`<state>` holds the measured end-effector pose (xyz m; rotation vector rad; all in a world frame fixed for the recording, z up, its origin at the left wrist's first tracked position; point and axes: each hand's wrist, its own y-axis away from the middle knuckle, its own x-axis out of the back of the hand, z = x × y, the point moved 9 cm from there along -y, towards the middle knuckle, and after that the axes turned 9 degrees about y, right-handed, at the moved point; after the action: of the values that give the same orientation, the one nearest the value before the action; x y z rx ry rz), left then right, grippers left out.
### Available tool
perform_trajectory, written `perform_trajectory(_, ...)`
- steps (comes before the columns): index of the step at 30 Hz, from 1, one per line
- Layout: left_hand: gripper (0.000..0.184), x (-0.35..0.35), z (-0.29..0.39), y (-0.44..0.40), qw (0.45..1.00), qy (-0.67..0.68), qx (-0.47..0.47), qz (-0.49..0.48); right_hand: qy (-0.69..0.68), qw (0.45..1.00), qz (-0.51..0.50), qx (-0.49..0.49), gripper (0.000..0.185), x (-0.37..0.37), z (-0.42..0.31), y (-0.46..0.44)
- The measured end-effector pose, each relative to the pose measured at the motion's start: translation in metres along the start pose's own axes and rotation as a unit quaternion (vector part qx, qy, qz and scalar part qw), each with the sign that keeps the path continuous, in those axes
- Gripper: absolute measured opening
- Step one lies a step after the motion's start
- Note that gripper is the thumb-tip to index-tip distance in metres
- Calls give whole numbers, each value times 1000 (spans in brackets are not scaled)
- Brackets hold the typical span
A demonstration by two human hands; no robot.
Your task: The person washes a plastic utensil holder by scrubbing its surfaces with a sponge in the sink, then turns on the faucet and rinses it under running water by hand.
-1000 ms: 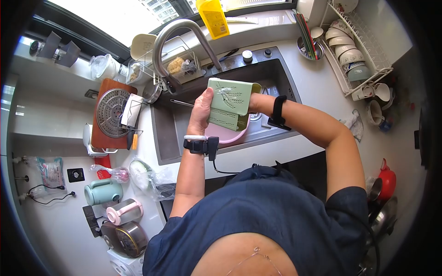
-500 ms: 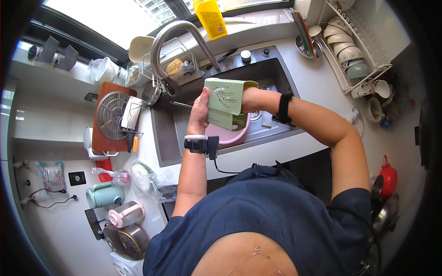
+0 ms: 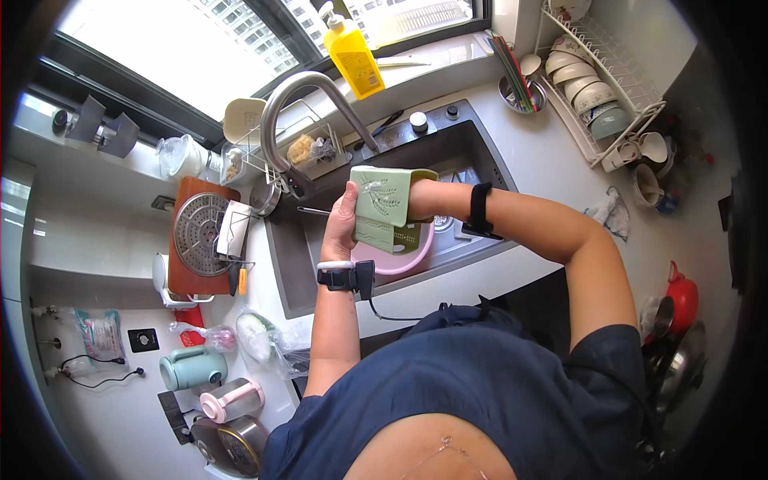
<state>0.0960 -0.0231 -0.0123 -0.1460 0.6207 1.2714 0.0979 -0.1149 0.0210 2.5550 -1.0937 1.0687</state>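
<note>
1. Sink (image 3: 300, 258): below the grip.
2. Faucet (image 3: 270, 120): arches up beyond the grip, off to its left.
3. Basin (image 3: 400, 262): pink, in the sink, directly under the grip.
4. Holder (image 3: 380, 196): green, leaf pattern, in the grip, over sink and basin.
5. Left hand (image 3: 340, 218): clamped on holder's left end, thumb up its edge.
6. Right hand (image 3: 422, 200): inside holder's right opening; fingers hidden, can't tell if gripping.

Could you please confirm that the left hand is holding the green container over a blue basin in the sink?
Not quite: the basin is pink, as the head view shows. The left hand is holding the green container over it in the sink.
</note>
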Motion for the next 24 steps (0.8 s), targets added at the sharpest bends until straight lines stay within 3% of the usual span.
perform_trajectory(7, 54, 9, -25, -5, 998, 43, 39, 23, 41, 992, -85, -89, 25, 16, -11, 14)
perform_trajectory(8, 54, 10, -24, -7, 998, 41, 38, 22, 193, 980, -47, 9, 21, 21, -20, 13)
perform_trajectory(9, 52, 12, -25, -7, 997, 58, 45, 27, 339, 935, -10, 105, 19, 22, -28, 16)
perform_trajectory(10, 51, 14, -24, -10, 995, 75, 50, 31, 420, 897, -43, 132, 14, 17, -19, 17)
perform_trajectory(12, 53, 16, -21, -9, 996, 69, 47, 27, 465, 875, -36, 127, 10, 26, -18, 23)
perform_trajectory(16, 53, 14, -22, -5, 996, 67, 45, 24, 440, 893, -45, 83, 15, 17, -17, 26)
perform_trajectory(20, 53, -1, -27, -8, 997, 56, 45, 19, 310, 949, 26, 42, 24, 22, -8, 21)
perform_trajectory(24, 53, -7, -28, -5, 996, 76, 53, 14, 276, 960, -16, 39, 26, 17, -7, 23)
